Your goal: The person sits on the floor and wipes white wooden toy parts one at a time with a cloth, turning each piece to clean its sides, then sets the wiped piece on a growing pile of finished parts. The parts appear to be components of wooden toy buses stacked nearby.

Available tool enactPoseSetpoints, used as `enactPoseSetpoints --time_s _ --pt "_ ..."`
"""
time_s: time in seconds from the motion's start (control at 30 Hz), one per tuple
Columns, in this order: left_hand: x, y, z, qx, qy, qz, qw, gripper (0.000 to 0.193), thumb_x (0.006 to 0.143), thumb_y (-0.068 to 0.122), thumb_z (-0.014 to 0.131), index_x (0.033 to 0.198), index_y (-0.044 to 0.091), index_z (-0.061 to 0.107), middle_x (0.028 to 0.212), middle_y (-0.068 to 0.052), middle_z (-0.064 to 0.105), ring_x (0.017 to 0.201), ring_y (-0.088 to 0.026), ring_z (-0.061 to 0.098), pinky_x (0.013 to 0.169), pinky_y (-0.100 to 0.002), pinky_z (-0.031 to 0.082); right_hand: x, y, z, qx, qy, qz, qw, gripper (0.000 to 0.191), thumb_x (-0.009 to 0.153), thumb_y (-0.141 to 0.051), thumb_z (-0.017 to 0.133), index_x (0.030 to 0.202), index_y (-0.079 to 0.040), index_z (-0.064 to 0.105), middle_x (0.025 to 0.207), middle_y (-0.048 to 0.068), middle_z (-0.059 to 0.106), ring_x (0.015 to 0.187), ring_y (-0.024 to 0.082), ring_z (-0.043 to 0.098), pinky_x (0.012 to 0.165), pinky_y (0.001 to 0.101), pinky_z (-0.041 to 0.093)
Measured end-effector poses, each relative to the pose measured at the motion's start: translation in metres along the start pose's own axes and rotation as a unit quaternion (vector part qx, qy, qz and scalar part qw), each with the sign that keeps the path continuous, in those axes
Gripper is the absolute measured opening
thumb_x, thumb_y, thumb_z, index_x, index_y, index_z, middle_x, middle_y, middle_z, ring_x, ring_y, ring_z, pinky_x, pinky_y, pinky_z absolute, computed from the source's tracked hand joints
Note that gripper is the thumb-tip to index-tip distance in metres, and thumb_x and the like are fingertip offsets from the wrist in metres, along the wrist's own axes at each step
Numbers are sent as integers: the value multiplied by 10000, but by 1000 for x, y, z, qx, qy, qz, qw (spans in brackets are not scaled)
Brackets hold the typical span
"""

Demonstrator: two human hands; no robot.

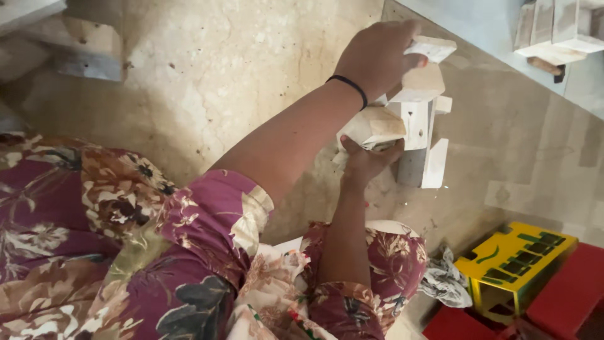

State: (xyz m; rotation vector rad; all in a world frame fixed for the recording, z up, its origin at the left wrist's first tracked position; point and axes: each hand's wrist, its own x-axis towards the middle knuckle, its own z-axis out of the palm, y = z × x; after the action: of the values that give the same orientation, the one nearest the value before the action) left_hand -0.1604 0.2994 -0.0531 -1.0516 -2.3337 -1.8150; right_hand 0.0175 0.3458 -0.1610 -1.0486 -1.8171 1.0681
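My left hand [376, 58], with a black band on the wrist, grips the top of a small white wooden assembly [420, 129] made of flat blocks and slats. It stands on the stone floor. Just below, my right hand [367, 162] holds a folded beige sheet [372, 128] that looks like sandpaper and presses it against the side of the wooden assembly. Both arms reach out from floral maroon sleeves.
More white wooden pieces [553, 31] lie at the top right, and pale wood blocks [69, 38] at the top left. A yellow stool [513, 261] with green marks and red plastic items [566, 296] sit at the bottom right, next to a crumpled grey cloth [443, 280].
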Motion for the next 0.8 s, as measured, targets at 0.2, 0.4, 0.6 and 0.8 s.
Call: enactPoseSetpoints --time_s 0.2,0.4,0.6,0.8 --pt "-2 -12 6 -27 15 -18 999 233 925 281 676 1065 94 664 903 -127 745 879 -330 703 768 -467 530 2 12 3 107 -33 32 993 1305 478 28 918 1569 32 203 1560 188 329 1426 316 401 1209 402 394" --pt "-6 -18 -8 0 9 -32 999 152 940 227 657 997 86 654 885 -113 751 852 -342 708 741 -478 544 4 20 5 -66 -24 -36 997 1310 499 20 967 1563 13 201 1558 192 274 1440 334 356 1243 421 304" --pt "-28 0 -13 39 43 80 995 212 873 141 662 1052 34 628 856 -136 722 824 -370 688 707 -497 527 -3 12 -4 60 -73 3 996 1269 473 63 853 1532 -36 161 1488 167 401 1345 315 476 1138 419 450" --pt "-76 19 -55 76 -25 65 995 284 887 118 670 1149 25 615 952 -145 688 865 -353 683 768 -473 542 -23 7 18 144 -246 87 954 1224 509 9 871 1530 -66 200 1472 106 404 1310 237 473 1018 434 522"
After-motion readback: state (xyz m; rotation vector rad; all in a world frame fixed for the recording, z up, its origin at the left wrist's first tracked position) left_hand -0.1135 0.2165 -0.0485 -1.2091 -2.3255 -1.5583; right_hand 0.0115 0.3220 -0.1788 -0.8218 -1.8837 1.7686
